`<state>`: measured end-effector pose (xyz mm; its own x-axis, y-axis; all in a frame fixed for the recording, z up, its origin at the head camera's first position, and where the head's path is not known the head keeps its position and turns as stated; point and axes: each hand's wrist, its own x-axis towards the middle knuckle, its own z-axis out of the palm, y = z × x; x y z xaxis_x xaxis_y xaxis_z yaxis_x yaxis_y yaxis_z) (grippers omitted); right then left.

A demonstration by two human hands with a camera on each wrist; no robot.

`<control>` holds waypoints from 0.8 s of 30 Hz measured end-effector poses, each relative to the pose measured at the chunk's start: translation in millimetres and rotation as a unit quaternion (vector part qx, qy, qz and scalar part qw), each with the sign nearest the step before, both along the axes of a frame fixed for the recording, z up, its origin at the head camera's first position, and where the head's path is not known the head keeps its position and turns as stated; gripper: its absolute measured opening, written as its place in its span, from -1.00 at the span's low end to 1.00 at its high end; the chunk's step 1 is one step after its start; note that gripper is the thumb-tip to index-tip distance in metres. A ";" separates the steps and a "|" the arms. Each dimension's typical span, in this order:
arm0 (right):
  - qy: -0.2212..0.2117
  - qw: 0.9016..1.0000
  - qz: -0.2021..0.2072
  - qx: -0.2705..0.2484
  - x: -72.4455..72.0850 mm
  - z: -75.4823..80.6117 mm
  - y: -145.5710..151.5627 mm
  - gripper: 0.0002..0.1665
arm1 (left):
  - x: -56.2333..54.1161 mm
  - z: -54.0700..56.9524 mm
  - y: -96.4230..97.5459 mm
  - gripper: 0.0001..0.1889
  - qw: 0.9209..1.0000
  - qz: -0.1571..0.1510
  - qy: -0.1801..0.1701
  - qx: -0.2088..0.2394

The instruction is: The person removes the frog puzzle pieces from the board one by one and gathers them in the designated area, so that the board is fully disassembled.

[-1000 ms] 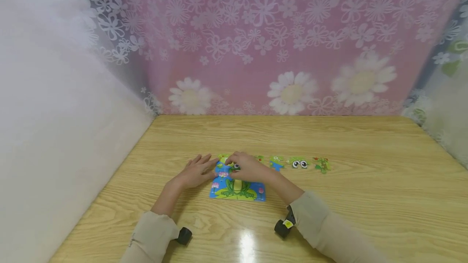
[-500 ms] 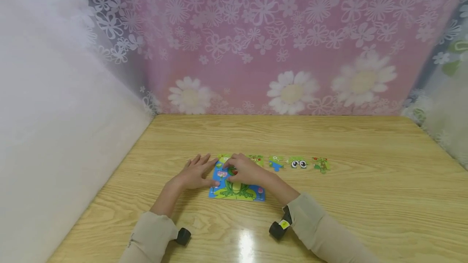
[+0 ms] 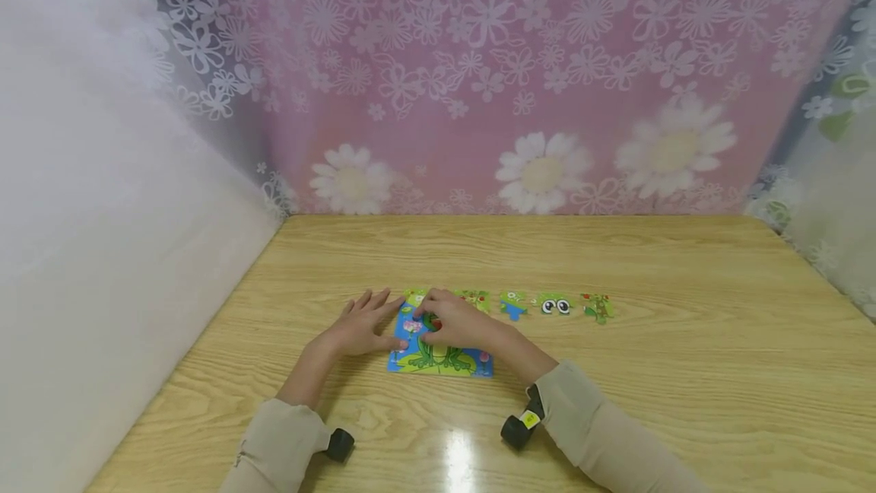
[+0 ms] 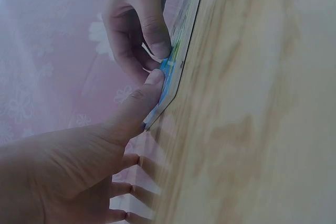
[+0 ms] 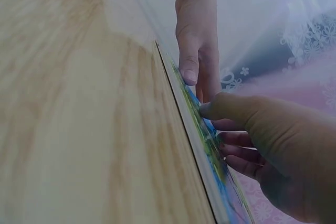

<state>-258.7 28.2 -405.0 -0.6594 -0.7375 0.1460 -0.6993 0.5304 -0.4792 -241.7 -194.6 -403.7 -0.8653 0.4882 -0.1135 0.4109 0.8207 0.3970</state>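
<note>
A frog jigsaw puzzle (image 3: 438, 362) lies flat on the wooden table in the head view, with blue water and pink lotus flowers around the frog. My left hand (image 3: 359, 328) spreads along its left side; the left thumb (image 4: 152, 80) rests on the blue edge, fingers straight. Over the puzzle's middle my right hand (image 3: 457, 319) curls, and thumb and fingers pinch a blue puzzle piece (image 4: 167, 64) at the puzzle's surface. The right wrist view shows the right thumb (image 5: 220, 107) against the puzzle, its fingertips partly hidden. The hand covers most of the frog's head area.
To the right of the puzzle lie three loose pieces in a row: a blue-and-green piece (image 3: 512, 306), a piece with two eyes (image 3: 556, 306) and a green-brown piece (image 3: 598, 306). A flowered pink cloth (image 3: 438, 97) hangs behind the table (image 3: 684, 371).
The lotus piece at the puzzle's left has shifted down into line with its neighbours. My right hand moved slightly left and down with it; the left thumb came down onto the puzzle's edge.
</note>
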 end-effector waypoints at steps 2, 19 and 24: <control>0.002 1.000 0.002 -0.002 -0.1 -0.8 0.4 -0.63 | -0.5 -0.7 0.0 -0.13 1.000 0.001 0.000 -0.003; 0.012 1.000 0.016 -0.012 -2.6 -5.7 0.3 -0.67 | 0.4 0.6 0.9 -0.14 1.000 0.005 -0.003 0.006; -0.010 1.000 0.008 -0.018 -2.3 -6.5 1.4 -0.69 | 1.0 2.0 1.7 -0.14 1.000 0.003 -0.001 0.008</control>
